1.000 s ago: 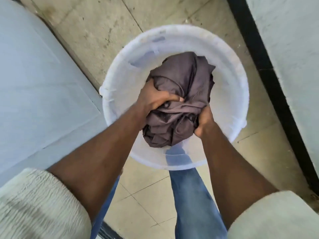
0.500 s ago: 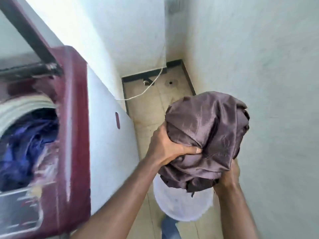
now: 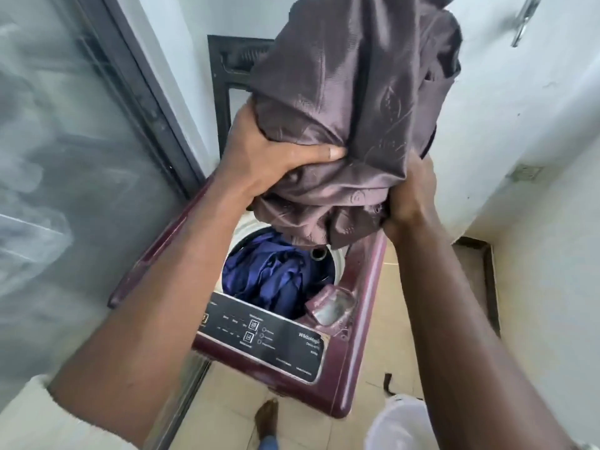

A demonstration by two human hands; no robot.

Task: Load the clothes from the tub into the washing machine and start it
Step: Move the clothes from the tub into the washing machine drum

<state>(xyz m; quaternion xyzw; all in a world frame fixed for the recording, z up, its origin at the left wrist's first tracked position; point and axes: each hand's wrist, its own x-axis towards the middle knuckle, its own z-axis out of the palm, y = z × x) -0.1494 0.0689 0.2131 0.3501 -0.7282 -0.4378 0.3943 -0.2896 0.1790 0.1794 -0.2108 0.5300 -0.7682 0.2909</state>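
Lifted clear of the tub a second ago, the purple-brown bundle (image 3: 350,118) now hangs above the open drum (image 3: 282,271) of the washing machine (image 3: 354,352), with the view swung round to face the machine. Left hand (image 3: 272,157) clamps the bundle's side, thumb pressed across the front fold; right hand (image 3: 412,193) cups it from below and the right, fingers buried in cloth (fingertips not visible). Two-handed grip probably because the load is bulky and slippery-looking, and holding it bunched keeps loose ends from snagging the rim on the way in. Lowest folds sit right over the mouth, so a straight drop or push down looks like the next move. Blue clothes (image 3: 269,274) already lie in the drum, so loading is partly done; control panel (image 3: 259,336) at the near edge is untouched, starting not yet done. White tub (image 3: 402,427) sits on the floor at lower right, near the machine, contents not visible. Room is narrow: pale tiled floor (image 3: 383,355), whitewashed wall (image 3: 519,108) on the right, frosted glass door (image 3: 74,157) in a dark frame on the left, tight against the machine.
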